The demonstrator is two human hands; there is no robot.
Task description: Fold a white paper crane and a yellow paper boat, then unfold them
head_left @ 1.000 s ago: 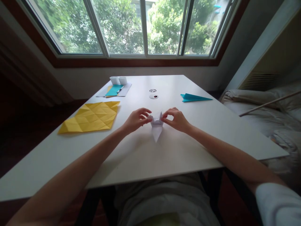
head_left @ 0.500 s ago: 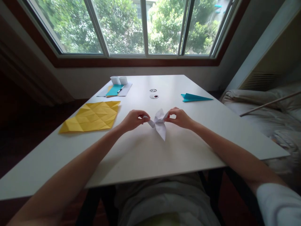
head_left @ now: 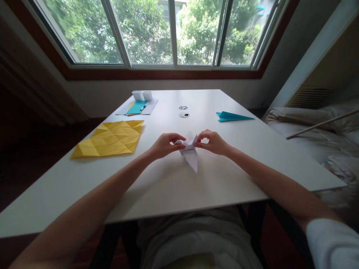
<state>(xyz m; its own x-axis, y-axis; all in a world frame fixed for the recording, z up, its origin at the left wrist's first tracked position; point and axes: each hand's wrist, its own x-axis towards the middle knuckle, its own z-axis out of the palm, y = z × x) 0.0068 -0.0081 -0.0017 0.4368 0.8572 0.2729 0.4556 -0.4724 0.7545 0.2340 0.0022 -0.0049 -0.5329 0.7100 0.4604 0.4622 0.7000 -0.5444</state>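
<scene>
I count one white folded paper piece (head_left: pixel 190 151) mid-table (head_left: pixel 213 186), pinched at upper flaps by both hands: left hand (head_left: pixel 164 145), right hand (head_left: pixel 213 142), fingers closed narrow on it. One creased yellow sheet (head_left: pixel 109 139) left. One teal paper plane (head_left: pixel 232 116) right. Two small white boxes (head_left: pixel 142 95) far left; pen beside them hard to make out. Fold detail hidden by fingers.

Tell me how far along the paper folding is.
Done: a folded teal plane lies at the table's right, and a creased yellow sheet at the left. In hand: the left hand and right hand pinch a partly folded white paper. Left: its final shape is unclear.
</scene>
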